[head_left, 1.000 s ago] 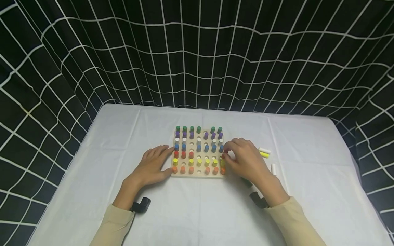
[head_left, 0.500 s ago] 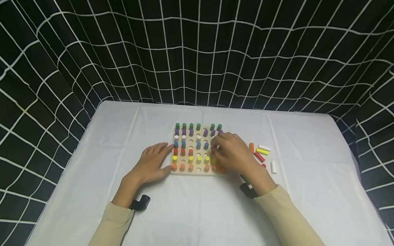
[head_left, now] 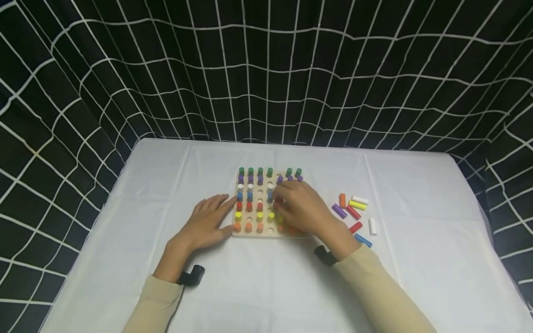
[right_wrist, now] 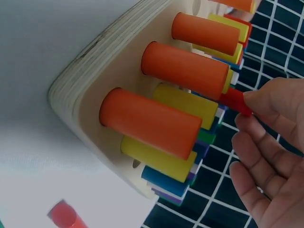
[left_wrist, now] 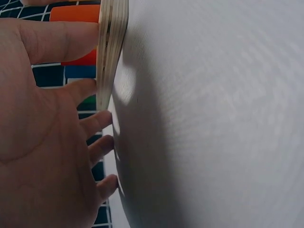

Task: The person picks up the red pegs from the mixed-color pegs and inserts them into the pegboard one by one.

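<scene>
A pale wooden pegboard [head_left: 266, 236] lies on the table with rows of coloured pegs standing in it, green at the back and orange at the front. My left hand [head_left: 206, 226] rests at its left side, fingers spread; in the left wrist view the thumb [left_wrist: 66, 42] and index finger touch the board's edge [left_wrist: 111, 52]. Over the right half of the board, my right hand [head_left: 306, 208] pinches a red peg [right_wrist: 235, 100] between thumb and fingers, as the right wrist view shows. That hand hides several pegs and holes from the head view.
Several loose pegs lie right of the board, among them an orange peg [head_left: 342, 200], a purple peg [head_left: 339, 211], a blue peg [head_left: 363, 239] and a white peg [head_left: 372, 226]. White cloth covers the table [head_left: 258, 286]. A black curtain with white grid lines [head_left: 266, 83] surrounds it.
My right hand has moved left over the board with the red peg, from its right edge toward the middle. More loose pegs now show at the right. The left hand stays at the board's side.
</scene>
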Motion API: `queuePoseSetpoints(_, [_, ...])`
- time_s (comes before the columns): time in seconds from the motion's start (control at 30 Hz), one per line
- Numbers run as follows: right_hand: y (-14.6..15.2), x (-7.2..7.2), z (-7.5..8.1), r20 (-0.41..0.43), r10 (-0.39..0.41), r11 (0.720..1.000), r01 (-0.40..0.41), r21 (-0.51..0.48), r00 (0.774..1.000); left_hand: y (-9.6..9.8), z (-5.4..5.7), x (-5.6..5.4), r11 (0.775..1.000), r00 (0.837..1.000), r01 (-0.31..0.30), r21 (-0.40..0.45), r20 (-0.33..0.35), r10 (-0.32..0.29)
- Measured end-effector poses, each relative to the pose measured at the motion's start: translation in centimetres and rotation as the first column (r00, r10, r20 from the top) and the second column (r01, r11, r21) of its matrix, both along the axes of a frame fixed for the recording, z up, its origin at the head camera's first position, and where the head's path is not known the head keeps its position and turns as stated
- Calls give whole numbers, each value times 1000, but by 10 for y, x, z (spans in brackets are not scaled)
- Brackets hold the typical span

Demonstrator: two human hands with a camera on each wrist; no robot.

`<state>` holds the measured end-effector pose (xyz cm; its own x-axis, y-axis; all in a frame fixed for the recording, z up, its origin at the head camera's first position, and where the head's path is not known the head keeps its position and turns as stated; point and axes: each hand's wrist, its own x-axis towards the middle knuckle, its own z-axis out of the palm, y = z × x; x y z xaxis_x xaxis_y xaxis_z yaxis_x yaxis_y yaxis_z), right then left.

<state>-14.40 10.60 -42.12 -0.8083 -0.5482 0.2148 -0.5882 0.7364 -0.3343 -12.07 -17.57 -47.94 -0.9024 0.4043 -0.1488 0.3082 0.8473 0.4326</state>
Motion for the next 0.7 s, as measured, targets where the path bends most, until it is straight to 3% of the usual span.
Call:
queuePoseSetpoints(0.33, [-6, -5, -7, 25, 4, 998, -6, 59, 1000, 4, -1, -3, 1000, 1000, 12, -18, -20, -12])
queuePoseSetpoints(0.7, [-8, -4, -10, 41, -7, 998, 4, 56, 999, 1, -2, -1, 999, 1000, 11, -37, -4, -11])
